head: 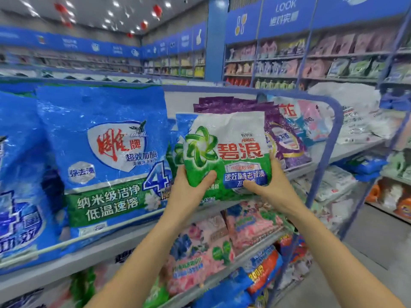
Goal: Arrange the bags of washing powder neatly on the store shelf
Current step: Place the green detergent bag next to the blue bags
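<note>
While the left hand [189,187] and right hand [270,185] are pinching its bottom corners, the green Ariel bag [226,150] is standing tall above them, probably going just behind, beside the purple bags [287,138]

View: a single head-worn wide-angle camera; straight lines bow toward the edges.
Height: about level with the top shelf [100,254].
Facing: forward and slightly down, turned rightward along the aisle.
Nearness: close; left hand [189,192] and right hand [273,190] grip the green-and-white bag [224,152] mid-frame.
Far field: blurred wall shelving [278,63].
</note>
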`<state>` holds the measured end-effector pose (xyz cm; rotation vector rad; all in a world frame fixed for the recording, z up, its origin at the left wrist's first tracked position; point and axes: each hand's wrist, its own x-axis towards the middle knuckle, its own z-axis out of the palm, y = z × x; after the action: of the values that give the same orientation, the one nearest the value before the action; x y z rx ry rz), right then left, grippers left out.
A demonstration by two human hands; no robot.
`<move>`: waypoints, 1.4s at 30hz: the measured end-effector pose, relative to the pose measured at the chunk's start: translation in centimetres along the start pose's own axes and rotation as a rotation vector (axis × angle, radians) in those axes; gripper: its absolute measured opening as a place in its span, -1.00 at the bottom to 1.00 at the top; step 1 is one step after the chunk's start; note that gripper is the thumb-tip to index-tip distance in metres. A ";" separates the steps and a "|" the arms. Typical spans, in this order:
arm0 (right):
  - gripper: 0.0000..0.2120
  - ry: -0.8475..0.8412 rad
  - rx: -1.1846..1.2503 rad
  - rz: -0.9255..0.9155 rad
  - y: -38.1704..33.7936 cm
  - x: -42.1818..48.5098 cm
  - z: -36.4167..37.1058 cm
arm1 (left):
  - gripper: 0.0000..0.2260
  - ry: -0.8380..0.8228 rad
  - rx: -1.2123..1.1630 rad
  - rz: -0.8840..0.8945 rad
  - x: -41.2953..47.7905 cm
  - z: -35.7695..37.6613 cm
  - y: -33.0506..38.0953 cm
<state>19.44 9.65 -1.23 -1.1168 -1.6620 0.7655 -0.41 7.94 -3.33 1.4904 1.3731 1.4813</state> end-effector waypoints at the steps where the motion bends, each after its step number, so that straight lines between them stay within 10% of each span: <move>1: -0.30 -0.029 -0.017 0.001 0.3 0.8 -0.3 | -0.53 0.044 0.090 0.061 0.3 0.2 0.1; 13: -0.21 -0.347 -0.080 -0.126 4.6 9.5 -0.2 | -0.44 0.242 0.534 0.083 3.7 1.7 0.0; 25: 0.03 -0.321 -0.070 -0.341 5.6 9.7 0.6 | -0.43 0.268 0.905 -0.029 2.8 2.1 0.5; 42: -0.55 -0.382 -0.466 -0.325 5.3 12.1 -1.0 | -0.62 0.250 0.873 -0.154 2.1 1.2 0.4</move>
<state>20.58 22.82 -1.11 -1.0061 -2.3612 0.4027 0.47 10.14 -2.54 1.6448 2.4259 1.0192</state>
